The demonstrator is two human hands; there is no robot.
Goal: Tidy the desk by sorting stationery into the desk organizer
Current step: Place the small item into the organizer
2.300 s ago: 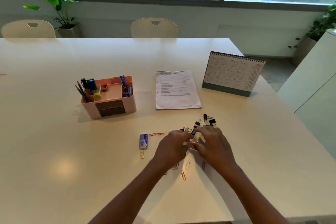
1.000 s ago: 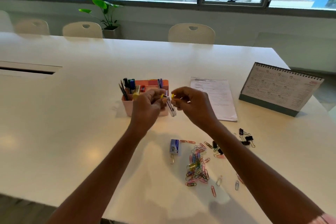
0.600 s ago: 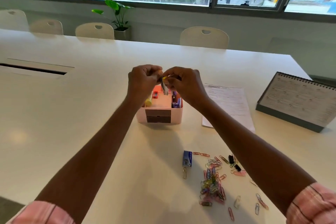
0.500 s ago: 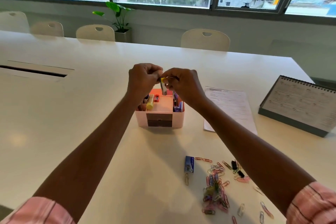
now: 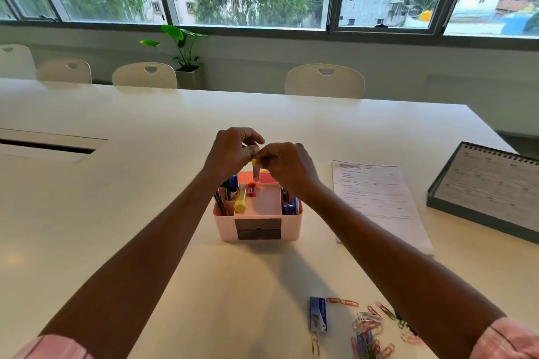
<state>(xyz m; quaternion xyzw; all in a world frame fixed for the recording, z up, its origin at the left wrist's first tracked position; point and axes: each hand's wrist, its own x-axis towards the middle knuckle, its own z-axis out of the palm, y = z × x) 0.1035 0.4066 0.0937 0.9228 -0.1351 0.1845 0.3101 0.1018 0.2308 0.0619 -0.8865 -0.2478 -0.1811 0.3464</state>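
Presently, both hands are meeting above the pink desk organizer (image 5: 256,224), which is standing at the middle of the white table (image 5: 116,183). The left hand (image 5: 230,151) and the right hand (image 5: 287,165) are pinching, fingertips together, one small object (image 5: 255,169) with a yellow tip and a pale, translucent body; it is hanging upright over the organizer's rear compartment, and what it is cannot be told. The organizer is showing two dark drawer fronts on its near face. In its left compartments one yellow highlighter (image 5: 241,201) is leaning forward and several dark pens and markers (image 5: 229,192) are standing — their exact number cannot be told. One red sharpener (image 5: 251,188) is lying at the back of the open middle tray, and blue items (image 5: 289,205) are sitting in the right compartment. On the near table, one blue staple box (image 5: 318,313) is lying flat, with a loose pile of coloured paper clips (image 5: 369,332) just beside it, too many and too overlapped to count. One printed sheet (image 5: 376,198) is lying right of the organizer, and one spiral desk calendar (image 5: 490,189) is standing beyond it. Four white chairs (image 5: 324,81) are showing along the far edge — one potted plant (image 5: 183,52) among them.
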